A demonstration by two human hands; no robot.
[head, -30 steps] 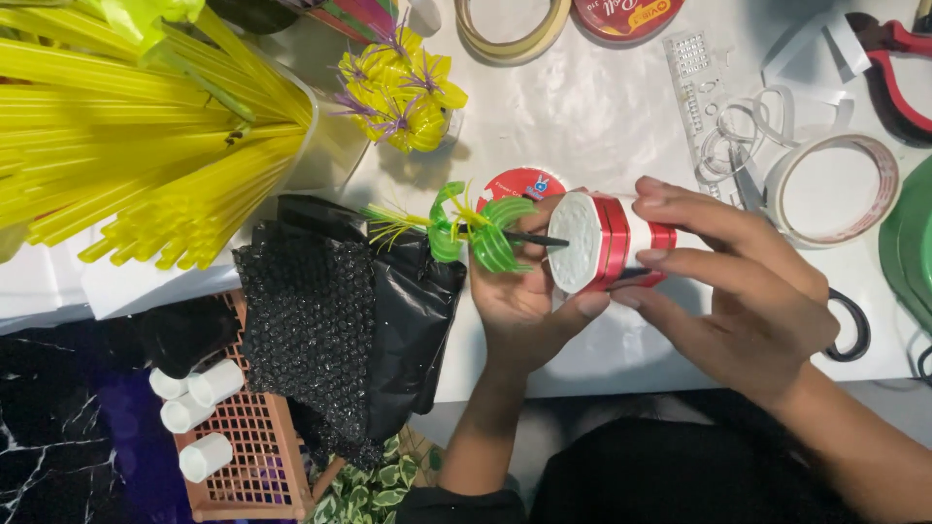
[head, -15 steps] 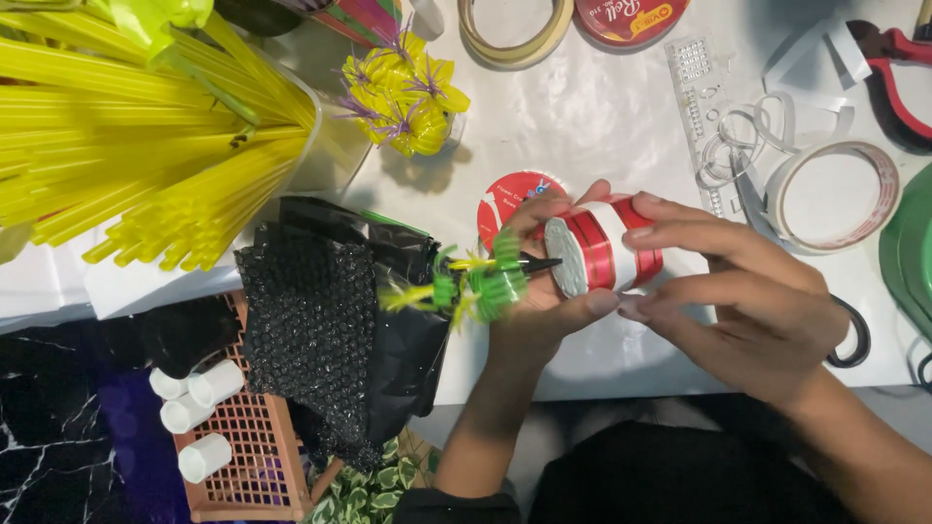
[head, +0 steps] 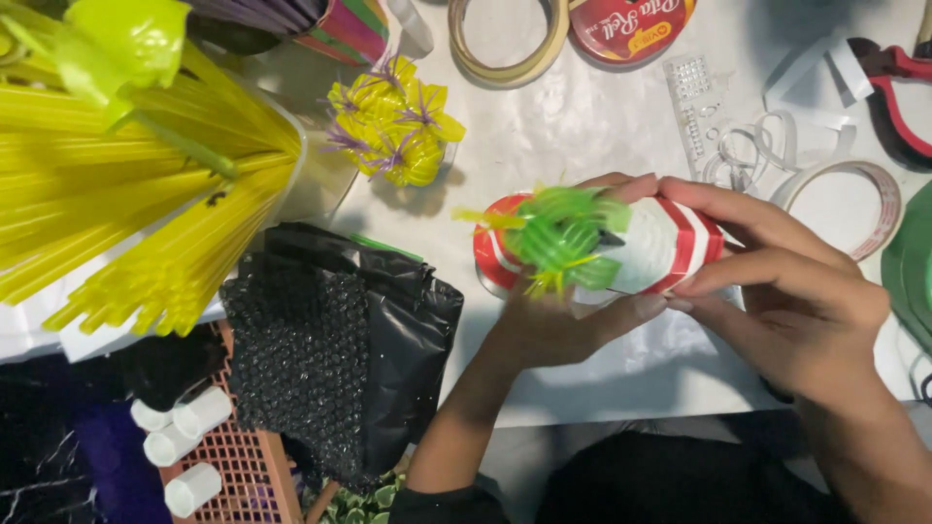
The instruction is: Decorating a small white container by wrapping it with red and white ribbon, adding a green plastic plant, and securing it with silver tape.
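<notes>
Cluttered white craft table above a dark marbled floor

The white table (head: 582, 116) fills the view from 9 to 3 o'clock; dark veined floor (head: 39, 475) shows at 8 o'clock, under even overhead light.

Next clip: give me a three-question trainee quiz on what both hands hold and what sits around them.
1. True or false: both hands grip the red-and-white container.
2. What colour is the blurred straw flower in front of the left hand?
3. Which lies nearest the right hand: A) yellow straws, B) tape roll, C) black bubble wrap?

Key: 1 true; 2 green; 3 B.
</notes>
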